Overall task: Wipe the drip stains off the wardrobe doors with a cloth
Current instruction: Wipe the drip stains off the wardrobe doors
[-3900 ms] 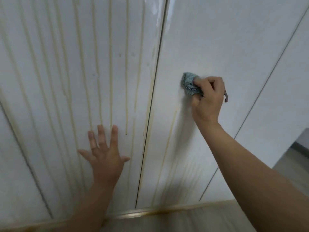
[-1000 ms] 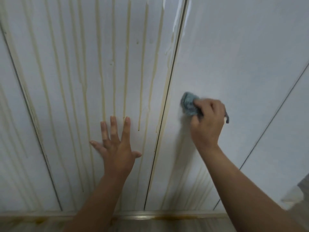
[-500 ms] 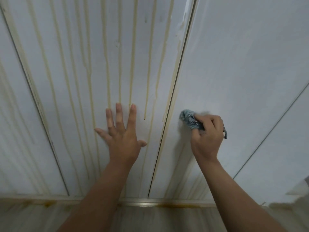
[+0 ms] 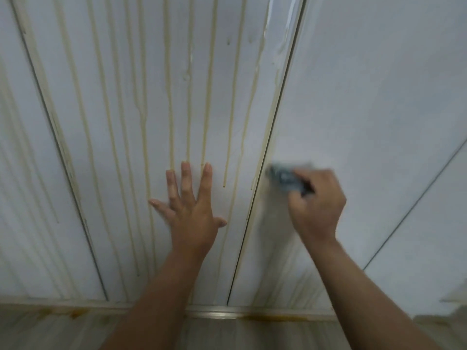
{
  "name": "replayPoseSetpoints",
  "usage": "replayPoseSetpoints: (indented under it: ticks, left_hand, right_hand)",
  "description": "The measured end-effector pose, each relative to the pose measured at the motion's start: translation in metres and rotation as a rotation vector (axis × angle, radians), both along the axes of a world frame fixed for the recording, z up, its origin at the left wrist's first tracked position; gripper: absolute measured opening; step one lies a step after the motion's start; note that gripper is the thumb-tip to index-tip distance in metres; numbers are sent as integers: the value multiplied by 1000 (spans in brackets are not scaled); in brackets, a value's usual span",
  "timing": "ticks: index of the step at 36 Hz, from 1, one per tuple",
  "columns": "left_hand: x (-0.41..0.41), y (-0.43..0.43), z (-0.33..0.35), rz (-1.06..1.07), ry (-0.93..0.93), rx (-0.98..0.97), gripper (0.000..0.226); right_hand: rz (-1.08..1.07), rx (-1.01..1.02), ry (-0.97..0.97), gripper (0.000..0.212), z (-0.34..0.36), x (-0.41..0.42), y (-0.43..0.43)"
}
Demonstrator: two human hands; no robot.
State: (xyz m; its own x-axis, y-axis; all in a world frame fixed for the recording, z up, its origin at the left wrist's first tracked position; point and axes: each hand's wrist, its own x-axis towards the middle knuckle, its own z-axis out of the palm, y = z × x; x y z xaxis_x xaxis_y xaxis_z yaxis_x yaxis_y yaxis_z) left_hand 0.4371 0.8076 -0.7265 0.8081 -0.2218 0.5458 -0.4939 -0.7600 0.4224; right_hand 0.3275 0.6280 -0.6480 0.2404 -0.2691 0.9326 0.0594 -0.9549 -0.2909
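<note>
White wardrobe doors fill the view. The left door carries several long yellowish drip stains running down it. The right door looks mostly clean above, with faint streaks low down. My left hand presses flat on the left door, fingers spread. My right hand grips a bunched blue-grey cloth against the right door, just right of the gap between the doors. The cloth is motion-blurred.
A dark vertical gap separates the two doors. Another door seam runs diagonally at the right. A bottom rail with brownish stain patches lies below the doors, and floor shows beneath it.
My right hand with the cloth has moved steadily down the right door and slightly left toward the gap. My left hand stays flat on the left door; the view has tilted lower.
</note>
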Motion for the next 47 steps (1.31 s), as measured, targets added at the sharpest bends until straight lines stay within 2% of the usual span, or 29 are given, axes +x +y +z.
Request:
replayPoseSetpoints:
  ticks: [5,9,13,17,20,22,26,29,32,36,40,42,44,47]
  left_hand:
    - [-1,0,1,-6,10,2,157]
    - [0,-1,2,5,24,8,157]
    - [-1,0,2,-7,33,11,155]
    - [0,-1,2,15,37,13,156]
    - [1,-1,0,-5,5,-1,157]
    - [2,0,-1,-7,-4,-12,157]
    - [1,-1,-1,-8,-23,-25,158]
    - [0,-1,-1,-14,-26,-26,158]
    - [0,-1,-2,-6,-27,-16,157]
    - [1,-2,-3,-3,-22,-8,156]
    - [3,-2,-4,8,-39,-3,157]
    - [4,-1,-4,5,-54,-3,158]
    - [4,-1,-5,5,-65,3,158]
    - [4,-2,-5,10,-65,5,157]
  right_hand:
    - [21,-21,-297,33,112,28,13]
    - [-14,-30,-332,41,133,52,16]
    - [-102,-171,-257,31,83,61,10]
    - [-60,-233,-76,20,-7,47,9]
    - [-16,-248,75,27,-53,33,7]
    - [28,-211,95,21,-54,27,5]
    - [66,-37,-42,38,-3,23,7]
    - [77,60,-70,41,37,27,8]
    - [40,19,-69,40,39,33,7]
    - [-48,-140,-53,25,-20,36,7]
    - [-51,-297,129,14,-105,27,3]
    - [-34,-303,244,10,-131,20,2]
    - [8,-272,334,15,-135,14,4]
    - [57,-211,449,27,-106,11,9]
